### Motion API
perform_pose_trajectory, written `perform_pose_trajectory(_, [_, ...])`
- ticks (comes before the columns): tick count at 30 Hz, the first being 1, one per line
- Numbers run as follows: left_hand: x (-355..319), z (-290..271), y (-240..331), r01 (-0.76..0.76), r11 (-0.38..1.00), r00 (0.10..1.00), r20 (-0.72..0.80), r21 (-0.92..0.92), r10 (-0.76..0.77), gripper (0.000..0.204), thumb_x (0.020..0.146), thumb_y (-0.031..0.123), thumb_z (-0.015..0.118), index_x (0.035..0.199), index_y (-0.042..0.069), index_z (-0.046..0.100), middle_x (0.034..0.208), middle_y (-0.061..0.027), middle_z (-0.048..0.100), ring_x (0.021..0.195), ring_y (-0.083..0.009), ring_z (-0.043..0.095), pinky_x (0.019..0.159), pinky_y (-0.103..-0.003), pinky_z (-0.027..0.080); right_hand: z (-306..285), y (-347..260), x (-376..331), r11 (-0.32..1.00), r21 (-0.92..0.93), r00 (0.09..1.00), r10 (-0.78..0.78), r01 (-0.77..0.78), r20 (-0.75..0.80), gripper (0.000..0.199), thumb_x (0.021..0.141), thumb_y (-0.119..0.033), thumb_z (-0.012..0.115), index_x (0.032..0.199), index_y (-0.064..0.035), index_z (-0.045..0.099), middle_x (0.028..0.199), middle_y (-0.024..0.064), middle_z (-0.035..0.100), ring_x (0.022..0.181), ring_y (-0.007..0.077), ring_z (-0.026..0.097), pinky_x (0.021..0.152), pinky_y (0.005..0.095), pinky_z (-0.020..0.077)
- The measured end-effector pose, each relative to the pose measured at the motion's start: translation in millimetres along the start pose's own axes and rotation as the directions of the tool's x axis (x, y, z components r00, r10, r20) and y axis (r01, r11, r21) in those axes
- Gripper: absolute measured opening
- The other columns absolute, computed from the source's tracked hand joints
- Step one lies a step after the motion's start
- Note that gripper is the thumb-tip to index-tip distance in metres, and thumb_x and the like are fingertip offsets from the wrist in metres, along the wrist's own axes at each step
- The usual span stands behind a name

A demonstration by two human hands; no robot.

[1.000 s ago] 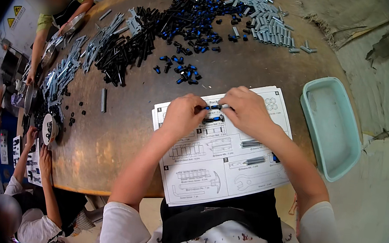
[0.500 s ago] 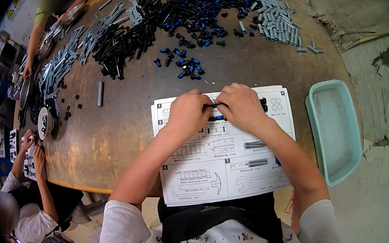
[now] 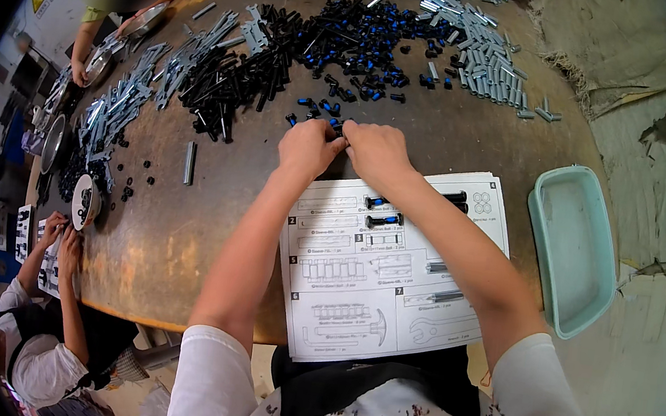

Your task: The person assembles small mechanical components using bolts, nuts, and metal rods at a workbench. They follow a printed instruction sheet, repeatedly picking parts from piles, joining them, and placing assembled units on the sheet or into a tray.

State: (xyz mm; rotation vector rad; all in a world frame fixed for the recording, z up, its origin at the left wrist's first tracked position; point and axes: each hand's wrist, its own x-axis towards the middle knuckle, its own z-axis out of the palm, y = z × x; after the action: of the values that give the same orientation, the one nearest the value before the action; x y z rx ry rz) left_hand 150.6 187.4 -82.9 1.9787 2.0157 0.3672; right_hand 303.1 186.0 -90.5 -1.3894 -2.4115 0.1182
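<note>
Assembly workshop, round metal table heaped with black pins, grey parts, instruction sheet

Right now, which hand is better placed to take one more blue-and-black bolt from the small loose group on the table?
Probably the left hand: the small bolts lie just beyond its fingertips, while the right hand sits further to their right.

Brown rust-mottled table, black-and-blue small parts pile, grey metal pieces, white instruction sheet with black line drawings, pale mint-green tray, white sleeves, paint-speckled white shirt under black apron.
</note>
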Motion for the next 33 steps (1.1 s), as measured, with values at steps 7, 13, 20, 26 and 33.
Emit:
perform_pose_trajectory(7, [-3, -1, -11, -0.141, 0.980, 0.984, 0.093, -0.143, 0.155, 0.024, 0.082, 0.026, 0.075, 0.097, 0.007, 0.075, 0.090, -0.0152, 0.073, 0.087, -0.0320, 0.070, 0.078, -0.041, 0.054, 9, -7, 1, 0.988, -0.154, 0.999, -0.015, 0.019, 0.030, 0.014, 0.081, -0.010, 0.066, 0.095, -0.0075, 0.062, 0.086, 0.0110, 0.071, 0.080, 0.0283, 0.071, 0.065, 0.0400, 0.0544])
perform_pose_trajectory(13, [-81, -30, -8, -0.161, 0.849, 0.977, 0.040, -0.503, 0.209, 0.013, 0.086, 0.010, 0.071, 0.097, 0.003, 0.072, 0.091, -0.0107, 0.074, 0.078, -0.0168, 0.070, 0.070, -0.031, 0.054, -35, -3, -32, 0.978, 0.207, 0.997, 0.022, -0.006, -0.075, 0.019, 0.078, -0.009, 0.065, 0.096, -0.0053, 0.067, 0.083, 0.0139, 0.071, 0.080, 0.0317, 0.070, 0.072, 0.0433, 0.0536])
perform_pose_trajectory(20, [-208, -1, 3, -0.407, 0.846, 0.902, -0.007, -0.344, 0.432, 0.014, 0.083, 0.018, 0.072, 0.095, 0.011, 0.074, 0.085, -0.0052, 0.069, 0.076, -0.0259, 0.067, 0.067, -0.036, 0.054, -58, -32, -125, 0.747, 0.653, 0.983, 0.004, -0.124, 0.183, 0.013, 0.077, -0.017, 0.073, 0.078, -0.0038, 0.071, 0.068, 0.0091, 0.069, 0.062, 0.0211, 0.066, 0.061, 0.0327, 0.0515])
perform_pose_trajectory(26, [-215, 9, 2, -0.461, 0.832, 0.887, -0.146, -0.307, 0.438, 0.012, 0.081, 0.014, 0.072, 0.093, 0.011, 0.072, 0.078, -0.0072, 0.060, 0.071, -0.0274, 0.063, 0.064, -0.039, 0.052, -34, -45, -136, 0.873, 0.485, 0.982, -0.140, 0.061, 0.128, 0.019, 0.081, -0.025, 0.065, 0.073, -0.0085, 0.070, 0.068, 0.0124, 0.067, 0.065, 0.0338, 0.065, 0.063, 0.0443, 0.0518])
perform_pose_trajectory(33, [-160, -15, -5, -0.299, 0.841, 0.949, -0.046, -0.451, 0.312, 0.015, 0.090, 0.016, 0.066, 0.098, 0.005, 0.072, 0.088, -0.0136, 0.068, 0.079, -0.0264, 0.068, 0.071, -0.035, 0.053, -50, 0, -80, 0.956, 0.291, 0.998, -0.054, 0.046, 0.022, 0.017, 0.090, -0.020, 0.059, 0.095, -0.0078, 0.070, 0.081, 0.0129, 0.071, 0.074, 0.0330, 0.068, 0.069, 0.0441, 0.0526])
